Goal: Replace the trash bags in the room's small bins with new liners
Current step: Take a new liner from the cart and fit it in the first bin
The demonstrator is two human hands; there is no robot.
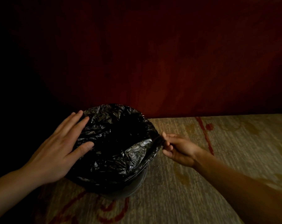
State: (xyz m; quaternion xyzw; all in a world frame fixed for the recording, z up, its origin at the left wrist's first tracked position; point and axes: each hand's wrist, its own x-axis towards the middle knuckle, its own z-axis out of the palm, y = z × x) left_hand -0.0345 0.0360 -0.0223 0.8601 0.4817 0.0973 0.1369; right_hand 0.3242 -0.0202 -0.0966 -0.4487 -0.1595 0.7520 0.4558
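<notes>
A small round bin (137, 183) stands on the carpet against a dark red wall, with a crinkled black trash bag (120, 143) lining it and folded over its rim. My left hand (61, 146) lies flat with fingers spread on the left side of the bag's top. My right hand (177, 147) is at the bin's right rim, its fingertips pinched on a twisted bit of the bag's edge. The inside of the bin is too dark to see.
A beige carpet (193, 183) with red pattern lines covers the floor in front and to the right. A dark red wooden panel (169, 62) rises right behind the bin. The left side of the view is in deep shadow.
</notes>
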